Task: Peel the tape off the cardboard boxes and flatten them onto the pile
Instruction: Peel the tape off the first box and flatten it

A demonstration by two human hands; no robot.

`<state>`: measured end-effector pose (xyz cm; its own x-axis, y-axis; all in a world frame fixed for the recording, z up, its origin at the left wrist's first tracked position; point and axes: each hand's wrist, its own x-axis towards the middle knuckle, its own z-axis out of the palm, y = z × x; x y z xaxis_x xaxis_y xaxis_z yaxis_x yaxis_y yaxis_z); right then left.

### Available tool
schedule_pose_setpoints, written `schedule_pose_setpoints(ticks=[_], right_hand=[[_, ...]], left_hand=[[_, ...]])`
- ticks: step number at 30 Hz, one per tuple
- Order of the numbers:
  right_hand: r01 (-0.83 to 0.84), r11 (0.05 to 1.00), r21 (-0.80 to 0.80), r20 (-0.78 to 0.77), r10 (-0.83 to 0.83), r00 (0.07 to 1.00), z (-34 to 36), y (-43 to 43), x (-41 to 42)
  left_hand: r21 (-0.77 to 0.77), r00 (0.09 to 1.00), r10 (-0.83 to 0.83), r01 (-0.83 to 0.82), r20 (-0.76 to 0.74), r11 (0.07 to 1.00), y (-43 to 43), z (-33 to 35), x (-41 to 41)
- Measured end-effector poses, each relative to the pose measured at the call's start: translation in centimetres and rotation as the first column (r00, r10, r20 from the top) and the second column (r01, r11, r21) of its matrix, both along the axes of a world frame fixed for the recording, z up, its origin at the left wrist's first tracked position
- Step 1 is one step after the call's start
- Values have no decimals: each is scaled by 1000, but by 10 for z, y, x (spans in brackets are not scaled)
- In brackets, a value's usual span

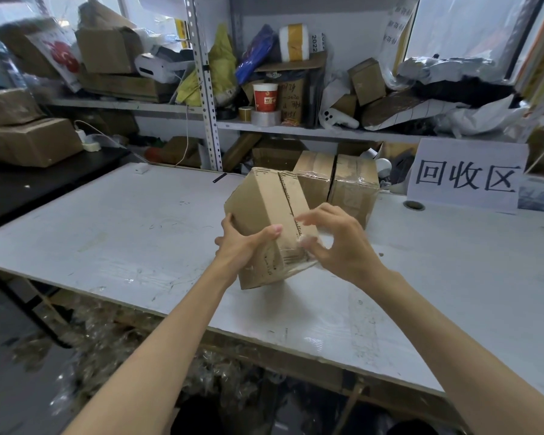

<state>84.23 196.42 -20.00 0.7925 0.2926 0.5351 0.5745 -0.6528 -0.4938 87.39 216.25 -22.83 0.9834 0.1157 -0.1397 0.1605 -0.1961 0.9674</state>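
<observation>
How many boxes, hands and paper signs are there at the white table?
Boxes: 2, the held box and the back box
Hands: 2, the left hand and the right hand
Signs: 1, the paper sign
Total: 5

A white table (123, 233), scuffed and pen-marked, fills the middle of the room; a round cable hole (414, 205) sits near its far right edge. Beside the hole stands a white sign (467, 175) with three large black characters. Behind the table, a perforated metal post (206, 89) carries grey shelves (296, 129) crammed with cartons (107, 51), bags, rolls and a red paper cup (265, 97). The wall (343, 26) behind is pale. A black desk (44, 180) adjoins on the left. Crumpled clear plastic scraps (107, 340) litter the dark floor below.
</observation>
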Motion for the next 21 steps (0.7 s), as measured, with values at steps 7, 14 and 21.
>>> schedule_pose_setpoints(ticks=[7, 14, 21], right_hand=[[5, 999, 41, -191, 3, 982, -10, 17, -1], [-130, 991, 42, -217, 136, 967, -12, 8, -4], [55, 981, 188, -152, -27, 988, -15, 9, -7]], left_hand=[[11, 1000, 12, -12, 24, 1000, -3, 0, -3], [-33, 995, 88, -87, 38, 996, -8, 0, 3], [31, 997, 66, -65, -32, 997, -9, 3, 3]])
